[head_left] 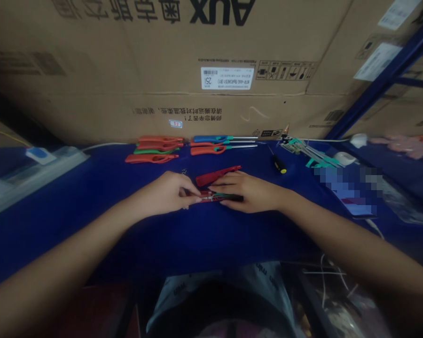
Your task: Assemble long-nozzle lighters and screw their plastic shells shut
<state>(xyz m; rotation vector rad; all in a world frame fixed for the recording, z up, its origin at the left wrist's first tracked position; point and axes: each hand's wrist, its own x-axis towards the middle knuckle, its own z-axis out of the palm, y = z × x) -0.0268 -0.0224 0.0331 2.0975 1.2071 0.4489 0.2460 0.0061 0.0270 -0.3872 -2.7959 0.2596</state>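
Note:
Low over the blue table, my left hand (167, 193) pinches with thumb and forefinger at the left end of an opened long-neck lighter (207, 197). Thin metal, teal and black parts show inside its red shell; their details are blurred. From the other side, my right hand (253, 190) grips the lighter's dark right end, fingers curled over and under it. Just beyond lies a loose red lighter shell half (211, 177), partly behind the right fingers and apart from the left hand.
Red and green lighter shells (153, 158) lie at the back left, beside several lighters with metal necks (211, 149). Further right are a screwdriver (278, 164), a pile of teal-and-metal lighter inner parts (312, 152) and a phone (348, 192). A cardboard wall (127, 84) bounds the back.

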